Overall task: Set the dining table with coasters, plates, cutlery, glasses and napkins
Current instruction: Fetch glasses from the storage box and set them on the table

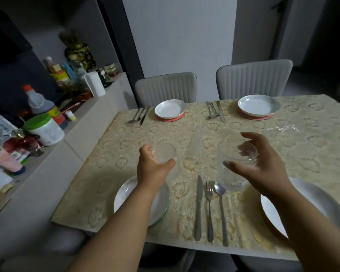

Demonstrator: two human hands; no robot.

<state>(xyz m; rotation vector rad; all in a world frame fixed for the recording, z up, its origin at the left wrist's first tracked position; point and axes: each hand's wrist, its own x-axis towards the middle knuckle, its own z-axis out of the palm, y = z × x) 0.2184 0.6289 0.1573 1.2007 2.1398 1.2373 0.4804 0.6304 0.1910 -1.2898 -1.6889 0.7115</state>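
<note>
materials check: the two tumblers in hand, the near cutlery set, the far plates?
Tumbler in left hand and tumbler by the right hand: clear glass, seemingly; tablecloth shows through, the right one ribbed. Knife, fork, spoon: metal, likely steel; grey with dull glints. Far plates: glossy white, probably ceramic, maybe melamine.

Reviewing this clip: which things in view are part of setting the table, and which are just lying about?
Job: glass in the left hand, glass at the right hand, four plates, pink coasters, three cutlery sets.

Lying about: counter clutter, namely bottles, green-lidded tub, paper roll; two chairs.
</note>
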